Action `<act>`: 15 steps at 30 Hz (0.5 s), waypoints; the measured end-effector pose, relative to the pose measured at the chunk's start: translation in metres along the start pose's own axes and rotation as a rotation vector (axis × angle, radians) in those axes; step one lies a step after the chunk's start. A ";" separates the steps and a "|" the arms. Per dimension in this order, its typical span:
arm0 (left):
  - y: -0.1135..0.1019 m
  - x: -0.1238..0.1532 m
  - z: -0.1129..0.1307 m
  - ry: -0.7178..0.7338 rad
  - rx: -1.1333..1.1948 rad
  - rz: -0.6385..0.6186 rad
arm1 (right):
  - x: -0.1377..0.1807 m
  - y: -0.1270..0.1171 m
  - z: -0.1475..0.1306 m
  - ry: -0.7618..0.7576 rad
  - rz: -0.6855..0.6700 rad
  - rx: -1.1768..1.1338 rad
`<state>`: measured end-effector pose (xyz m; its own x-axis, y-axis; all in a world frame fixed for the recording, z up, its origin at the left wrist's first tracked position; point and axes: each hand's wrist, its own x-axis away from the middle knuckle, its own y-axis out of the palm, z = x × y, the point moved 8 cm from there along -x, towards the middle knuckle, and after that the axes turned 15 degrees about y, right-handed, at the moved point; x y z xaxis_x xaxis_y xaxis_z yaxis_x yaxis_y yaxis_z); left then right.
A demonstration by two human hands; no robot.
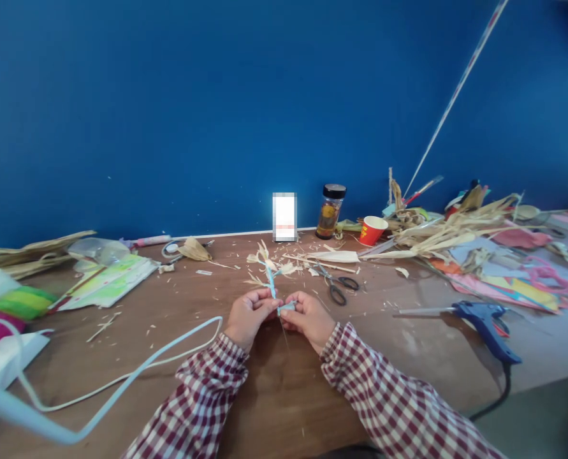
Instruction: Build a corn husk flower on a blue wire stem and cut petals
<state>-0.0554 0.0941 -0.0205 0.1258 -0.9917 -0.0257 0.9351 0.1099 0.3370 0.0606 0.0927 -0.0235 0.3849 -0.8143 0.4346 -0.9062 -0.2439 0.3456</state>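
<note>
Close together above the middle of the table, both hands work on one small piece. My left hand pinches a thin stem wrapped in light blue, which stands nearly upright with pale, husk-like petals at its top. Between the thumb and fingers of my right hand is a light-blue strip, right beside the stem's lower end. A fine bare tip pokes down below the fingers. Whether the strip is tape or paper I cannot tell. Black-handled scissors lie just beyond my right hand.
A blue glue gun lies at right, its cord running off the front edge. Dried corn husks, a red paper cup and a dark-lidded jar stand towards the back. A white cable loops at left. Husk scraps litter the table.
</note>
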 end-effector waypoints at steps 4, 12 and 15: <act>-0.001 0.001 -0.001 -0.028 -0.089 -0.018 | 0.004 -0.004 -0.006 -0.058 0.096 0.263; 0.007 0.007 0.000 -0.025 -0.224 -0.083 | 0.024 -0.012 -0.014 -0.207 0.269 0.590; 0.009 0.007 0.001 0.011 -0.252 -0.100 | 0.017 -0.015 0.002 -0.076 0.185 0.459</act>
<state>-0.0462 0.0881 -0.0165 0.0315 -0.9978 -0.0579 0.9958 0.0263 0.0879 0.0803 0.0812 -0.0225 0.2122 -0.8977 0.3862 -0.9483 -0.2845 -0.1403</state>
